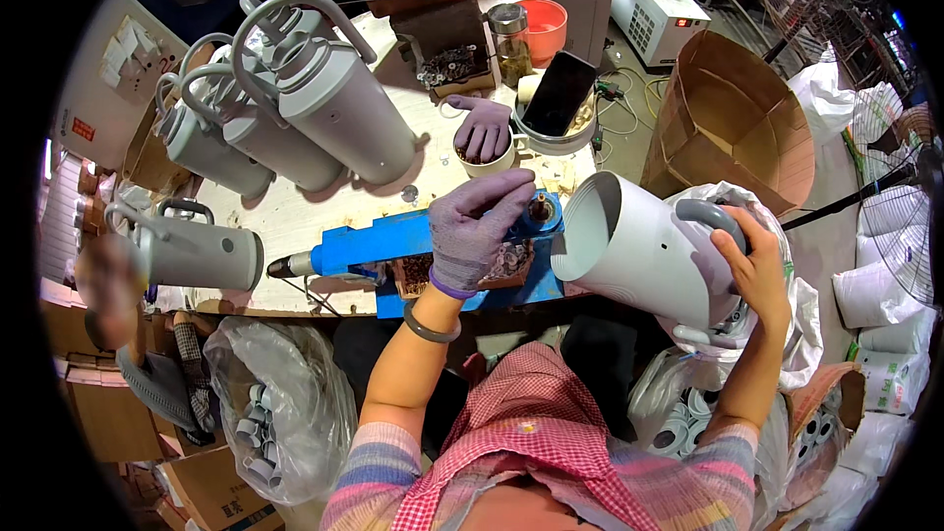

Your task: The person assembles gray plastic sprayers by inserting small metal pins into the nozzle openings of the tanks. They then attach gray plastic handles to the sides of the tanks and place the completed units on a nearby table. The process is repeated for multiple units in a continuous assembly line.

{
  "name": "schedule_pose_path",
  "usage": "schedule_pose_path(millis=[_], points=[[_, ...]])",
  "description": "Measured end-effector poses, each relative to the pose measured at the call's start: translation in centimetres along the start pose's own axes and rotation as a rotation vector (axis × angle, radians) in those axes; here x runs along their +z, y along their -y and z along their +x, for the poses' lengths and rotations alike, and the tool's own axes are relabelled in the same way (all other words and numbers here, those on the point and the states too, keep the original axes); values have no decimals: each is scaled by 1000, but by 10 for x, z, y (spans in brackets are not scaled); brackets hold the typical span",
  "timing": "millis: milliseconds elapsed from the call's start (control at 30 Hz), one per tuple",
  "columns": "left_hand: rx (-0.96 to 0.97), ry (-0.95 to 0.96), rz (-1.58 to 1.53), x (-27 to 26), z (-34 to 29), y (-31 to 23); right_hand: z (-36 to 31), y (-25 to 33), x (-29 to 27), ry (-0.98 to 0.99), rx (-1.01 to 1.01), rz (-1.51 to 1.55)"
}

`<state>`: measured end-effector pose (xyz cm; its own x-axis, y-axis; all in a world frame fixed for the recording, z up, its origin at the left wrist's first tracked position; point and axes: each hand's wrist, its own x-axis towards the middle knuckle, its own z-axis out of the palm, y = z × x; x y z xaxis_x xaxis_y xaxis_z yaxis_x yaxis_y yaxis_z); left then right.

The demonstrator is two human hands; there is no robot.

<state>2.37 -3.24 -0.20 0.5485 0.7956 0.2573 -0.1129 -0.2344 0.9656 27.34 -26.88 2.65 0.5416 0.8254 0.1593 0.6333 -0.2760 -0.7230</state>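
My left hand (479, 226), in a thin purple-grey glove, is raised over a long blue bench fixture (379, 246). Its thumb and fingertips are pinched together beside the fixture's right end, where a small metal tip (540, 206) stands up. Whatever the pinch may hold is too small to make out. My bare right hand (752, 261) is closed around the dark grey handle (710, 220) of a light grey jug body (644, 251). The jug is tipped on its side, with its wide open end facing left, close to the fixture's right end.
Several grey jugs (344, 113) with looped handles stand at the table's left. A mug (489, 167) with a spare glove (484, 128) on it, a phone (559, 93) and a parts box (447, 54) sit behind the fixture. Bags of parts (280, 413) flank me; a person (147, 374) is left.
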Motion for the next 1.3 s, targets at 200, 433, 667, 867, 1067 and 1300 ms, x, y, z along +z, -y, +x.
schedule_pose_path(millis=[200, 433, 667, 867, 1067, 1300], points=[[289, 66, 231, 0, 3, 14, 8, 9, 1, -14, -27, -19], [440, 125, 372, -1, 5, 24, 13, 10, -6, 26, 21, -23], [222, 52, 144, 4, -7, 36, 71, 75, -1, 205, -107, -119], [-50, 12, -345, -30, -21, 23, 107, 111, 36, 254, -336, -289], [-389, 5, -202, -34, -33, 3, 115, 123, 63, 264, -388, -354], [-422, 54, -33, -15, -28, 14, 116, 114, 68, 266, -390, -297]])
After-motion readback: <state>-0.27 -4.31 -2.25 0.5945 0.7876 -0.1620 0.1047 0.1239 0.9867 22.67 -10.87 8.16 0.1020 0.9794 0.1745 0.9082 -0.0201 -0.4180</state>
